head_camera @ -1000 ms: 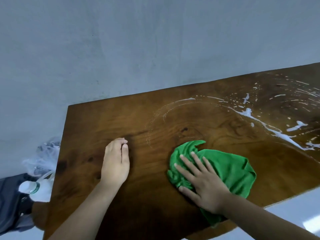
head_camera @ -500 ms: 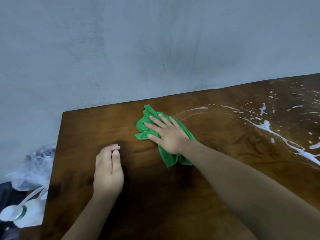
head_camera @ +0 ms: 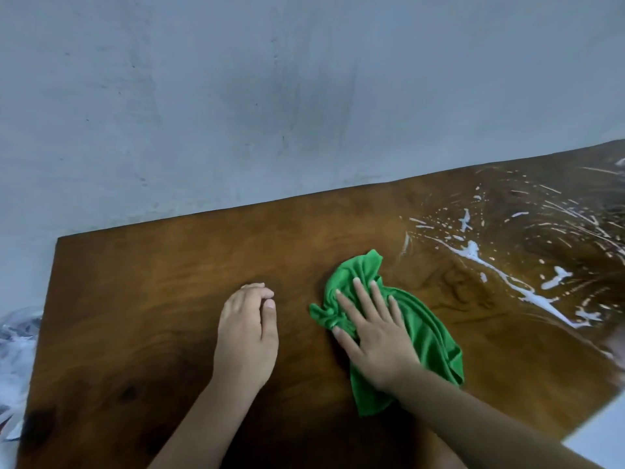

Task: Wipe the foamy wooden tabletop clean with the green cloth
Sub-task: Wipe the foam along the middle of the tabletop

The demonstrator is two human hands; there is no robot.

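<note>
1 head view looks steeply down at the tabletop (head_camera: 152,299), close.

You were in a plain, bare room, likely a home or a simple workroom: a dark wooden table (head_camera: 169,299) stood against an unpainted grey wall (head_camera: 236,96), and crumpled plastic bags (head_camera: 15,350) lay beyond its left edge.

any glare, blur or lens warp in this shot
Head view: wide-angle warp tilts the tabletop; glare washes out its far right by the foam; near right corner blurred; right hand and green cloth fairly sharp; dim shadow beneath the forearms.
</note>
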